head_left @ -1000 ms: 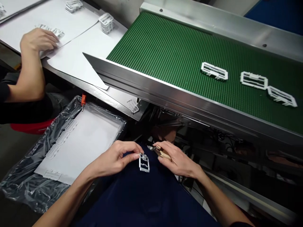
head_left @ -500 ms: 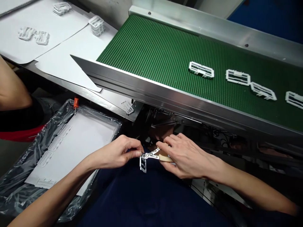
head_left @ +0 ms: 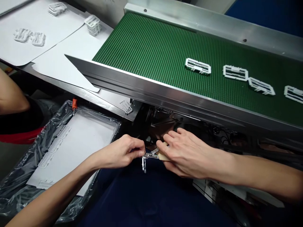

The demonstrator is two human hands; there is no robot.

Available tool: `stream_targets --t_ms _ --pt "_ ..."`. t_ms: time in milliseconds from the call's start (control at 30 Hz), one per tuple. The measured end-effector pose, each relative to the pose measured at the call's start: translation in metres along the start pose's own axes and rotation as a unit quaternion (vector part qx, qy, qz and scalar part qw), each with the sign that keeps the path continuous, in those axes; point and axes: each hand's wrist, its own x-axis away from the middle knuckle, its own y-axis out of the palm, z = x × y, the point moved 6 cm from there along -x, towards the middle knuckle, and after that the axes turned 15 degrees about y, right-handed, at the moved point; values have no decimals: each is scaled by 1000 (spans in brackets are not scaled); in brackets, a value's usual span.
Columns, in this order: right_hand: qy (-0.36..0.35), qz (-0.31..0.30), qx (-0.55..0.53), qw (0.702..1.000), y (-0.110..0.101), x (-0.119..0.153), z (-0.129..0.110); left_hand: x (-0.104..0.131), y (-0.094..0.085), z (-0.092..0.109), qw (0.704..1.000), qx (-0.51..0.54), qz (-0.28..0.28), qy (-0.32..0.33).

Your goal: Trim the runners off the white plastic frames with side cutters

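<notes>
Between the thumb and fingers of my left hand (head_left: 125, 152) is a small white plastic frame (head_left: 144, 165), hanging edge-on below the fingertips. My right hand (head_left: 184, 154) is wrapped round the pale handles of a pair of nippers (head_left: 153, 154). Their metal jaws point left and meet the top of the frame, close to my left fingertips. Exactly where the jaws touch is too small to tell. Several like white frames (head_left: 198, 66) lie on the green conveyor belt (head_left: 146, 47) beyond my hands.
A metal side rail (head_left: 142, 88) borders the belt. Stacked white frames (head_left: 93, 25) stand on the paper-covered table (head_left: 63, 60) at the left. Below it, a plastic-lined box (head_left: 106, 118) holds a white sheet with several flat frames. Another person's arm (head_left: 11, 94) is at the left edge.
The nipper handles are squeezed closer together, and the held frame has turned more edge-on. The whole view has shifted slightly, with the belt and its frames appearing further left.
</notes>
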Motion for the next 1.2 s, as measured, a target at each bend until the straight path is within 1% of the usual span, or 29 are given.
stream_targets --t_ms 167,233,300,400,467,533,567,600,633,667,700,767,800,833,867,933,1067,1200 --pt "-31 -18 7 999 4 -4 -2 1 5 -8 1000 16 2 -22" --pt "-28 -30 -6 999 6 -5 0 1 4 -11 999 25 9 -37" --pt "-10 -48 -35 998 9 -5 6 1 4 -13 997 44 26 -54" --pt "62 -73 -95 991 17 -1 24 1 4 -18 990 87 83 -77" --pt "129 -80 -154 976 24 4 38 1 10 -24 982 113 126 -82" --pt "187 -87 -228 952 36 9 50 -1 22 -31 976 142 148 -75" --pt "210 -89 -265 937 43 11 53 -3 31 -35 971 172 152 -71" --pt "227 -87 -297 923 51 13 55 -5 41 -41 960 219 158 -71" --pt "237 -82 -322 913 58 14 56 -7 51 -47 942 281 169 -75" --pt "244 -72 -337 906 65 15 56 -9 60 -53 914 349 188 -86" --pt "249 -60 -342 904 72 15 56 -10 67 -60 879 414 213 -101" --pt "259 -37 -327 908 82 16 55 -13 74 -69 812 508 263 -118" --pt "263 -30 -312 913 86 16 55 -16 74 -70 789 536 277 -114" --pt "264 -23 -296 918 88 17 54 -18 73 -70 774 557 282 -104" --pt "262 -16 -282 923 89 17 53 -21 70 -68 765 573 279 -92" --pt "255 2 -259 932 87 16 52 -23 65 -63 760 589 262 -83" --pt "239 32 -224 944 78 13 48 -22 60 -57 767 584 248 -96" --pt "219 31 -207 953 75 10 43 -21 63 -55 774 579 238 -101"
